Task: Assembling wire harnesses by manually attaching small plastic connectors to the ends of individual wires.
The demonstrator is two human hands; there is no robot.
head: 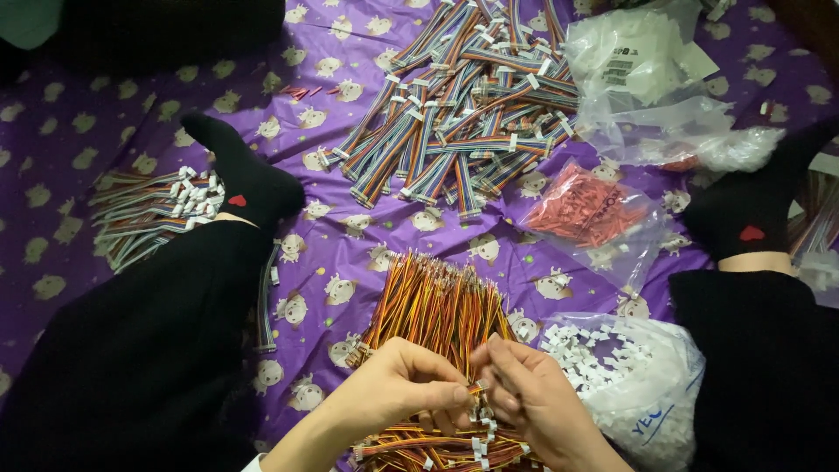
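My left hand and my right hand meet at the bottom centre, fingertips pinched together on a thin wire lead with a small white connector. Right under and behind them lies a bundle of red, yellow and black wire leads fanned out on the purple printed cloth. More leads with white connectors lie below my hands. An open clear bag of small white connector housings sits just right of my right hand.
A big heap of multicoloured ribbon cables lies at the top centre. A clear bag of red parts and crumpled empty bags sit right. More ribbon cables lie left, behind my black-clad left leg; my right leg borders the right.
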